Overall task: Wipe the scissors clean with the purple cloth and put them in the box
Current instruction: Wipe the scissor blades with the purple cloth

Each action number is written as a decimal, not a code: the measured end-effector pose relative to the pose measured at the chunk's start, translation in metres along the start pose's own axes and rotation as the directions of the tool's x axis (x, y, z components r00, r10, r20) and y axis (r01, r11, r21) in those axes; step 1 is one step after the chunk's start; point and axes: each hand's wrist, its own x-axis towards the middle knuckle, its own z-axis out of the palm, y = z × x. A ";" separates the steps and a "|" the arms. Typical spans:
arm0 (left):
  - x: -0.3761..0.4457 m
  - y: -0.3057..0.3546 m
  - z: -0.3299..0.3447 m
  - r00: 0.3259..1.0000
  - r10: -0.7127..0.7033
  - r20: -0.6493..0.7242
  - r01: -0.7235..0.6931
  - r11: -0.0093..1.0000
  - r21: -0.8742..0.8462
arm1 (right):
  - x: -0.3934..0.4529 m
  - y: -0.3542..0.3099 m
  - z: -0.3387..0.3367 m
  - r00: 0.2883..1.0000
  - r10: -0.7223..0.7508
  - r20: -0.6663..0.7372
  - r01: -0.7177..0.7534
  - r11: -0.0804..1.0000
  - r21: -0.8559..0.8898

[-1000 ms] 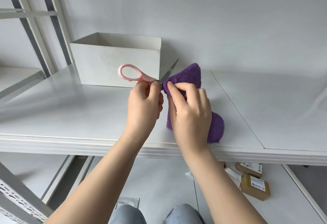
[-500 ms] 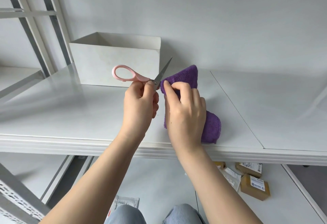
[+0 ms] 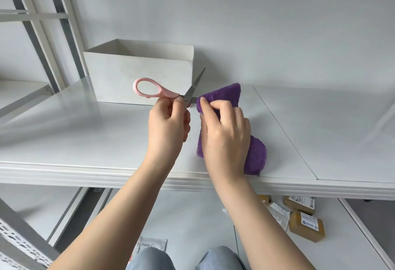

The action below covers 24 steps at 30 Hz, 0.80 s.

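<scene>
Left hand pinches open scissors, one blade up-right; right hand grips purple cloth.

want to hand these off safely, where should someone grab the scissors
By the free pink handle loop of the scissors, coming from the left. It sticks out clear of the left hand, while the open blades point right and up, one wrapped in the purple cloth.

White table — white box and purple cloth on it
</scene>
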 end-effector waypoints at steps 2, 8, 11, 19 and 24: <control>-0.001 0.000 0.000 1.000 -0.010 0.001 0.010 1.000 -0.001 | 0.000 0.003 0.001 1.000 -0.007 0.000 0.007 1.000 -0.008; -0.002 0.001 0.001 1.000 -0.008 -0.006 0.008 1.000 -0.005 | 0.000 0.007 0.004 0.999 0.046 -0.009 -0.046 0.999 -0.024; -0.003 0.002 0.000 1.000 -0.014 -0.007 0.014 1.000 -0.018 | 0.001 0.014 0.005 0.999 0.029 -0.014 -0.030 0.999 -0.044; -0.004 0.001 0.001 1.000 -0.015 -0.012 0.015 1.000 -0.023 | 0.000 0.011 0.006 1.000 0.023 -0.011 -0.023 1.000 -0.018; -0.005 0.003 -0.002 1.000 -0.019 -0.019 0.018 0.999 -0.045 | 0.003 0.018 0.006 0.997 0.083 -0.010 -0.083 0.996 -0.017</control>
